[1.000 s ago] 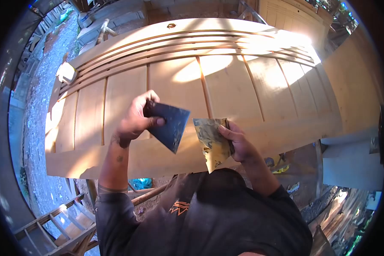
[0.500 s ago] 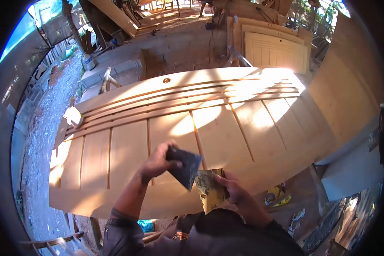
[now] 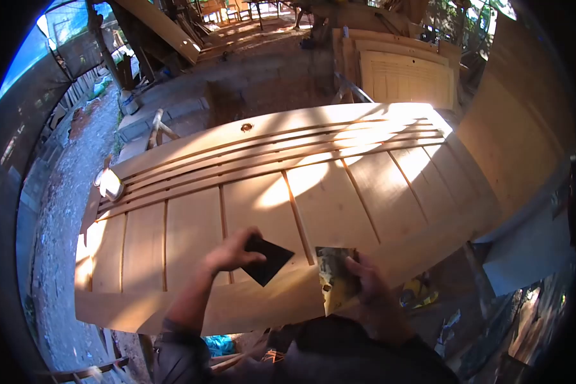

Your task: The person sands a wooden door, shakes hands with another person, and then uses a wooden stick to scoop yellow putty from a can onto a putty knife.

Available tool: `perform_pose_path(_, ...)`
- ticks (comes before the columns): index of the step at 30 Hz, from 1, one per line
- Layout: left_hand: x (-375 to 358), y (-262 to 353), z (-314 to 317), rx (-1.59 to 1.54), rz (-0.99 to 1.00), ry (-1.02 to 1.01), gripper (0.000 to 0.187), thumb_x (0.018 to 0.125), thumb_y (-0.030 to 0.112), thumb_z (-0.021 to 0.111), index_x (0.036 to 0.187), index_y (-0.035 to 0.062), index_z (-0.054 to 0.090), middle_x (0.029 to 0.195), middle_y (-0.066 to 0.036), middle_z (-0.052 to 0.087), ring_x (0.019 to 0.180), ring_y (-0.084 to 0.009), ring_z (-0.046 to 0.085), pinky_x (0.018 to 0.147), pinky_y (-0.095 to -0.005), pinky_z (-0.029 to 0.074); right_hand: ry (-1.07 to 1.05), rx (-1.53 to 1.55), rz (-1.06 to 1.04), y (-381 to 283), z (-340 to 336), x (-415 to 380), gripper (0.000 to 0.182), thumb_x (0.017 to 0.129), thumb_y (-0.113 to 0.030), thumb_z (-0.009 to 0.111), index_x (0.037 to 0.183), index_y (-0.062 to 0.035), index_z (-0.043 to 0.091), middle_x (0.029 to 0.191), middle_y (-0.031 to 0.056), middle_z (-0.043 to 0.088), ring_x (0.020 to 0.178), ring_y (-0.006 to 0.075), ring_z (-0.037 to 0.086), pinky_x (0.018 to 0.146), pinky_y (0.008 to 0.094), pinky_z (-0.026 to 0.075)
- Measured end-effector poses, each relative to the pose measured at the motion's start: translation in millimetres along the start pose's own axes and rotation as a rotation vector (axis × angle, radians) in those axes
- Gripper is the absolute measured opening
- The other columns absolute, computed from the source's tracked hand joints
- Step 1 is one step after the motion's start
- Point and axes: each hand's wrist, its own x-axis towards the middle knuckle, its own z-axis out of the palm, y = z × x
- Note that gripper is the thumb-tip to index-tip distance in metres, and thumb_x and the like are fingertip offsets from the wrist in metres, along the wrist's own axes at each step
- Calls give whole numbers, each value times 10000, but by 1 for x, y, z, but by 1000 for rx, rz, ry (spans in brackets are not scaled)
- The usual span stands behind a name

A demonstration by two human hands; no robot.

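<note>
In the head view, a large wooden door (image 3: 195, 233) with long grooves lies flat in front of me. My left hand (image 3: 232, 253) is closed around one corner of a thin black spreader (image 3: 270, 262), held just above the door's near part. To the right, my right hand (image 3: 370, 281) grips the side of a flat plate (image 3: 336, 272) smeared with yellowish and dark paste. A gap separates the spreader from the plate. On the door's far left end stands a white tub (image 3: 111, 184) with what looks like a handle sticking up.
More wooden doors (image 3: 406, 80) lean upright behind the work. A large curved-looking panel (image 3: 509, 134) stands at the right end. Below the door's near edge on the right is a yellow item (image 3: 418, 293). A gravel path (image 3: 70, 224) runs along the left.
The spreader and the plate have moved apart. My left hand has shifted slightly left and down with the spreader, now tilted flatter; my right hand has drawn the plate to the right.
</note>
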Motion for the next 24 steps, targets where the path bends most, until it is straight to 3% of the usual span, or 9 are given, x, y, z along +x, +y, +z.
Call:
perform_pose_path(3,-3,-22,-24,-756,-73,-41,282,722,77,745,964,23,610,858,-33,657,808,-105,609,728,-262,497,33,-8,-50,-2,-13,-5,392,904,-188,527,1228,20,453,1109,123,588,1006,203,588,888,341,478)
perform_pose_path(5,-6,-19,-42,-800,-5,95,235,732,76,728,942,18,638,838,-17,662,755,-86,609,709,-258,501,86,43,-38,0,-15,-12,395,903,-183,526,1230,23,451,1107,133,588,1011,216,589,892,355,480)
perform_pose_path(7,-10,-21,-56,-836,-109,68,245,738,55,713,967,13,635,845,-19,662,747,-85,605,712,-248,498,188,15,-9,4,-24,-24,393,905,-158,517,1245,21,438,1130,134,577,1027,223,581,896,364,479)
perform_pose_path(9,-13,-23,-62,-842,-175,21,259,725,44,708,969,3,631,853,-48,661,764,-123,612,709,-254,497,254,6,-60,17,-29,-30,386,908,-135,505,1253,20,427,1154,136,563,1043,229,573,903,372,475)
perform_pose_path(11,-6,-29,-56,-517,-275,-112,307,682,47,726,970,13,625,872,-74,657,804,-146,610,732,-283,491,315,17,-174,28,-32,-37,372,914,-116,490,1254,19,420,1178,139,546,1061,232,562,913,377,468)
perform_pose_path(15,24,-74,-22,-35,-291,-399,368,638,58,736,983,24,610,877,-99,642,832,-175,596,743,-314,479,419,-106,-129,37,-44,-54,386,925,-167,493,1255,14,412,1157,116,561,1060,224,561,923,353,445)
perform_pose_path(17,46,-101,-10,-4,-152,-430,384,631,82,746,983,32,602,848,-91,637,809,-176,596,725,-318,479,432,-105,-146,42,-52,-63,335,920,-132,500,1216,11,434,1133,116,564,1042,220,564,898,365,462)
perform_pose_path(21,81,-130,2,-301,-217,-556,383,611,95,759,938,-1,584,805,-43,609,771,-128,564,678,-290,464,519,-70,-183,52,-55,-89,270,918,-119,508,1155,5,466,1090,112,579,994,211,582,865,367,478)
perform_pose_path(24,89,-129,18,-288,-80,-688,363,616,93,761,907,0,566,757,-14,578,710,-104,532,649,-283,450,696,-108,-190,63,-54,-120,263,918,-125,510,1145,0,465,1073,112,583,962,210,594,855,364,482)
